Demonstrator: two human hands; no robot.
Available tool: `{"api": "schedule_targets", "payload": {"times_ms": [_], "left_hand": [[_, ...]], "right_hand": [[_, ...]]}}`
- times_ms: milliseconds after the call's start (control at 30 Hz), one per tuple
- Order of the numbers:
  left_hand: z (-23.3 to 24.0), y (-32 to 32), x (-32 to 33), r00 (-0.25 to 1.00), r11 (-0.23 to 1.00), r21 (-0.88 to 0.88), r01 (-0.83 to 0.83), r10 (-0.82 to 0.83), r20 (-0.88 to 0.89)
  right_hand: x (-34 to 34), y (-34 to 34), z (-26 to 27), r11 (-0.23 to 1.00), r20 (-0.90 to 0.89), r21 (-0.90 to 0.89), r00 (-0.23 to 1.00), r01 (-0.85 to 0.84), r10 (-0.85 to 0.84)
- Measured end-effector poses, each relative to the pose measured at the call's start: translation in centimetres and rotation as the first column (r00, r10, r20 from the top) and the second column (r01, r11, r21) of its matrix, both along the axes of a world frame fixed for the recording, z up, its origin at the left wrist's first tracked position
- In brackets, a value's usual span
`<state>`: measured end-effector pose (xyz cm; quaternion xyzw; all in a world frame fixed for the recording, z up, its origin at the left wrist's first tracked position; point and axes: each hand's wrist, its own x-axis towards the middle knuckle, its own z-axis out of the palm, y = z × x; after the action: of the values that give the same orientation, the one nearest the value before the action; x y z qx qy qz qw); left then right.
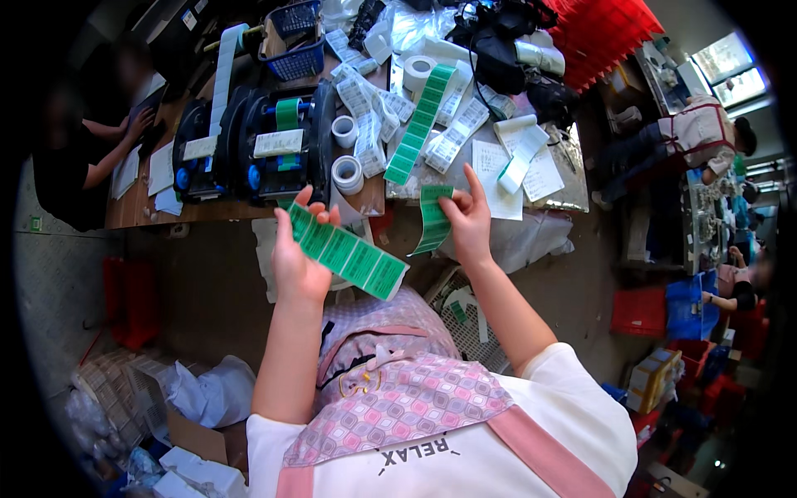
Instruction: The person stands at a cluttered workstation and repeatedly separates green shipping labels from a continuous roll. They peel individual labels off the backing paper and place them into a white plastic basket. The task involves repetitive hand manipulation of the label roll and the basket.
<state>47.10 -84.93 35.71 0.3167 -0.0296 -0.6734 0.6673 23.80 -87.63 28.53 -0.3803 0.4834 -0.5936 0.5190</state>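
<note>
My left hand (303,264) holds a strip of green printed labels (352,256), its palm turned up and the strip lying across the fingers. A shorter green label strip (434,224) hangs from my right hand (468,224), pinched between thumb and fingers. The two strips are apart, both held in front of the table edge. Beyond my hands, a long green label strip (418,127) lies on the table (573,194). Left of it stand two black label printers (277,144) (200,147), the nearer one with green labels in it.
White label rolls (347,173) and loose white label strips (457,134) cover the table, with handwritten sheets (498,180) at its right. A blue basket (292,43) and red crate (598,37) stand behind. Below is a plastic crate (439,289). People (697,134) work at both sides.
</note>
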Motion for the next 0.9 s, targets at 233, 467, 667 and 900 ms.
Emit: {"api": "schedule_targets", "payload": {"times_ms": [233,467,667,900], "left_hand": [[0.6,1.6,-1.3,0.998,0.987,0.157,0.022,-0.031,0.058],[0.2,2.6,-1.1,0.996,0.990,0.129,0.051,-0.060,0.063],[-0.6,1.7,-0.9,0.996,0.991,0.111,0.076,-0.081,0.040],[0.3,-0.1,-2.5,0.976,0.971,0.111,0.210,-0.216,0.042]], "right_hand": [[-1.4,-15.6,-7.9,0.980,0.038,0.099,0.984,0.171,-0.176],[-3.5,-24.1,-12.7,0.871,-0.449,-0.217,0.747,0.440,-0.490],[0.8,-8.8,-3.8,0.846,0.027,0.241,0.874,-0.477,0.485],[2.5,3.3,5.0,0.473,0.421,0.321,0.571,-0.821,0.705]]}}
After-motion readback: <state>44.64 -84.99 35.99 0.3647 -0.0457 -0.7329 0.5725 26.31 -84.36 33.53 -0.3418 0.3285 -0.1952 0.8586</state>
